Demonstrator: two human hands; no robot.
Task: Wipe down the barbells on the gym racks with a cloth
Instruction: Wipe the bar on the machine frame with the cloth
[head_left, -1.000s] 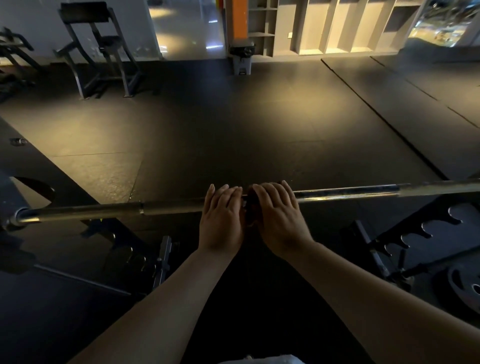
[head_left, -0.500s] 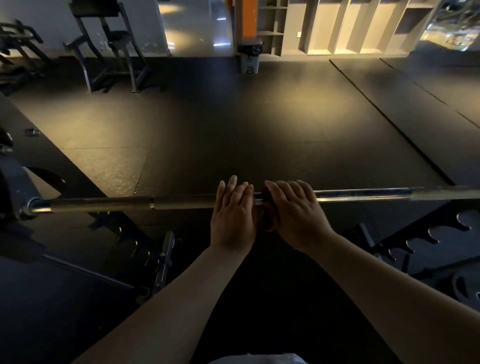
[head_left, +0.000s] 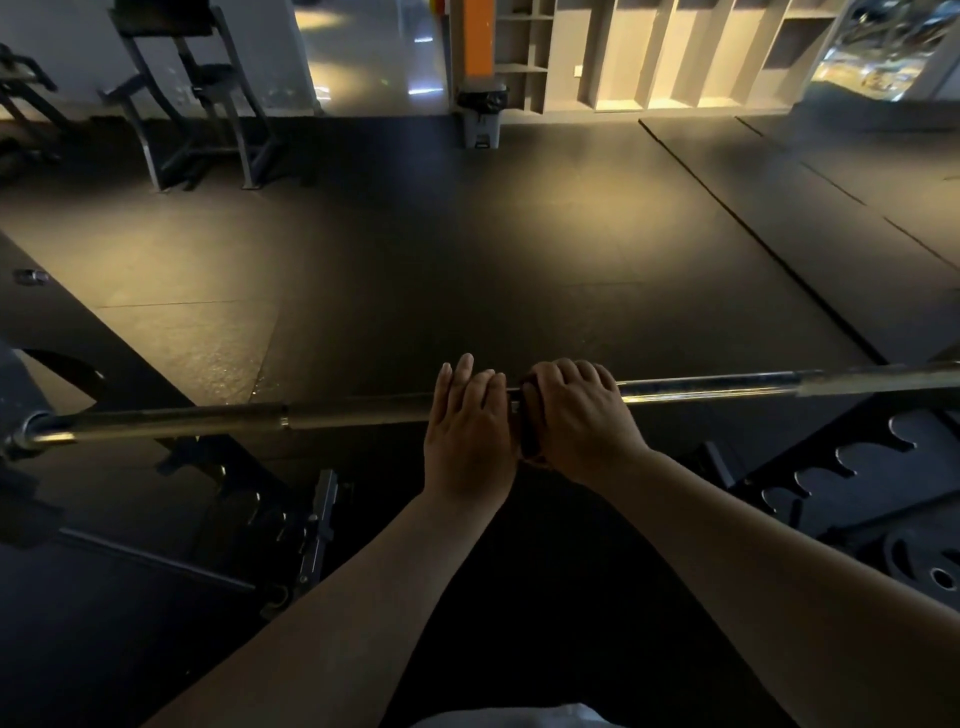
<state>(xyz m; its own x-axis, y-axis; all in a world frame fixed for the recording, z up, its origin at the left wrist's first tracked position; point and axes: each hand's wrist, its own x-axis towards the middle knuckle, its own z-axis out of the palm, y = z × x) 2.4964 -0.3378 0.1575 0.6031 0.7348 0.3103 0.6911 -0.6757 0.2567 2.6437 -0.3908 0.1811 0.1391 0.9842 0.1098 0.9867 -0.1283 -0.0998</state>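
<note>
1. Barbell lies level across the view at about the person's waist, its left end seated in a rack and its right end running out of sight at the edge.
2. Both hands sit side by side near the middle of the bar, almost touching each other.
3. Left hand rests palm down on the bar with its fingers straight and loosely together, pointing away over the top; it is laid flat, not curled round anything.
4. Right hand is curled over the bar, fingers bent down the far side, closed round a dark cloth that wraps the bar.
5. A strip of that cloth shows between the two hands and hangs a little below the bar by the right wrist; the rest is hidden under the palm.
6. To the right of the hands the bar shines in the light; to the left it looks dull and dark, with a collar step partway along.
7. Below the bar on the right, a plate lies by a notched rack rail.
8. The room is dim, with a dark rubber floor beyond the bar.
9. A bench frame stands far left by the wall, and a small bin sits at the foot of an orange post.
</note>
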